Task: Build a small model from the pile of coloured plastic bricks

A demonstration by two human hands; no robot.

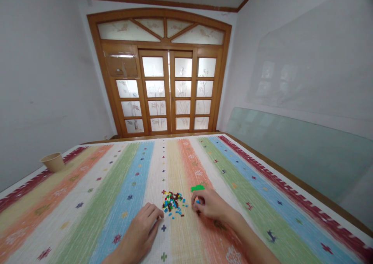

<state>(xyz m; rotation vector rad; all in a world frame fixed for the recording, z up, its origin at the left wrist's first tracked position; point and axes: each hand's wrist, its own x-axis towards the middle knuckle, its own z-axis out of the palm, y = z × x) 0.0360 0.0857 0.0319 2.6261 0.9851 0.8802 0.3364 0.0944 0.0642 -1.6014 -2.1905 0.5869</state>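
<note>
While my curled right grip [211, 205] hides whatever it may pinch, my left grip [140, 231] curls beside tiny jumbled bricks [173, 204].

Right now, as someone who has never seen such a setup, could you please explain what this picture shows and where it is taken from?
This single picture comes from a camera worn on a person's head, looking forward and down. Those are the person's own bare hands: the left hand rests, fingers curled, beside a small heap of tiny multicoloured plastic bricks. The right hand sits nearby, its fingertips close to a few loose blue bricks, next to a flat bright green plastic piece; whether it holds anything cannot be told. Everything lies on a striped woven cloth.
</note>
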